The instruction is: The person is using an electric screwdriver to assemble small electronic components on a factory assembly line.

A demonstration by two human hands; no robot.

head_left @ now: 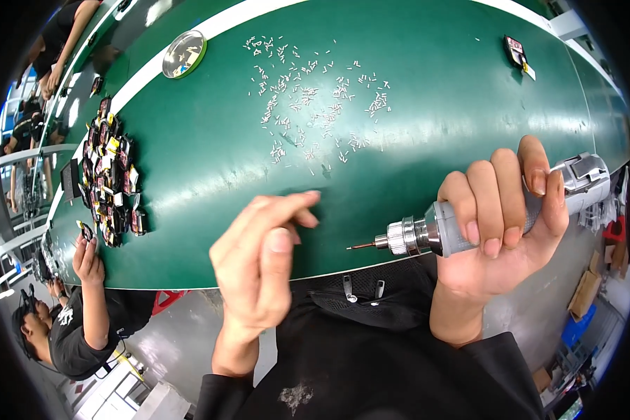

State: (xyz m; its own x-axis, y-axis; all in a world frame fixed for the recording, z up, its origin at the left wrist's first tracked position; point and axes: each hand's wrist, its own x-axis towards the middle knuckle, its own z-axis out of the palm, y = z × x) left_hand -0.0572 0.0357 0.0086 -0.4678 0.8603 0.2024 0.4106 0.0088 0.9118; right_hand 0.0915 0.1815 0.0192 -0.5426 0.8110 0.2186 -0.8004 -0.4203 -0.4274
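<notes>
My right hand is wrapped round a grey electric screwdriver at the near right edge of the table. The tool lies level, its thin bit pointing left toward my other hand. My left hand hovers over the near edge of the green table. Its fingers are loosely bent, with the thumb apart from the index finger, and nothing shows between them. Beyond both hands, many tiny silvery screws or pins lie scattered across the tabletop; their exact kind is too small to make out.
A cluster of small black devices with yellow and white tags sits at the left. A round green-rimmed dish with small pieces stands at the far left. One more black device lies far right. A co-worker's hand reaches in at left.
</notes>
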